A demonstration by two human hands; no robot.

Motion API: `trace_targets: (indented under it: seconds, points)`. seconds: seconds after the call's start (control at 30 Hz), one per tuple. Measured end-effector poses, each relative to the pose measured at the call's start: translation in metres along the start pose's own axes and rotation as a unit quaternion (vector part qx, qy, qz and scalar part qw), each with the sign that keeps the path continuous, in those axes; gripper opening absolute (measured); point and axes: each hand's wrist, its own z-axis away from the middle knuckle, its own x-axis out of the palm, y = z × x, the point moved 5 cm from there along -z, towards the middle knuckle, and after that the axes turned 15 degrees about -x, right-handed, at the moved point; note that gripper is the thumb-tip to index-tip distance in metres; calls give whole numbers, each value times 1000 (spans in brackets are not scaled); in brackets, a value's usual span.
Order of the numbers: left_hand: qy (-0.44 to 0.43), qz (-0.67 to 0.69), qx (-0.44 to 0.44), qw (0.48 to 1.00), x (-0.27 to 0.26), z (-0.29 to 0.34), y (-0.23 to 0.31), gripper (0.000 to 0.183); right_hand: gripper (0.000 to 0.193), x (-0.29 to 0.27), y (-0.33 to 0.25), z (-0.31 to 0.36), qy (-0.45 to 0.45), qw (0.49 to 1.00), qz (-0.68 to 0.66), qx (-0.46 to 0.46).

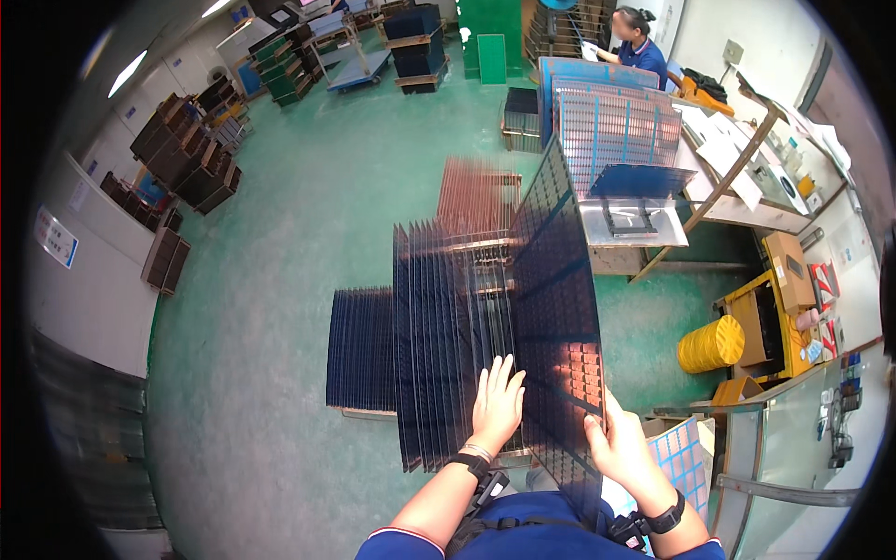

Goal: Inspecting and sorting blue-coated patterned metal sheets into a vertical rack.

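Observation:
A large dark circuit board panel (555,280) stands upright in front of me, with copper-coloured pads catching the light near its lower right. My right hand (618,443) grips its right edge, thumb on the face toward me. To its left, several similar dark panels (429,355) stand on edge in a rack (493,280), with narrow gaps between them. My left hand (497,406) lies at the near end of this row, fingers stretched out, between the row and the held panel. Whether its fingertips touch a panel I cannot tell.
Another dark panel stack (359,345) stands at left, a reddish one (467,191) beyond. At right are a bench (630,224) with leaning panels (616,131), a yellow spool (711,345) and a yellow cart (761,317). A co-worker (642,56) stands behind the bench. Crates (187,154) line the left wall.

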Motion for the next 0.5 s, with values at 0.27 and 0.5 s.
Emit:
trace_targets:
  seconds: [0.27, 0.5]
  points:
    - [6, -35, 12, 999, 0, 1, 3, 31, 55, -5, 0, -14, 8, 1000, 1, -10]
    - [4, -42, 17, 999, -2, 1, 6, 32, 59, -8, 3, -11, 34, 996, -11, -77]
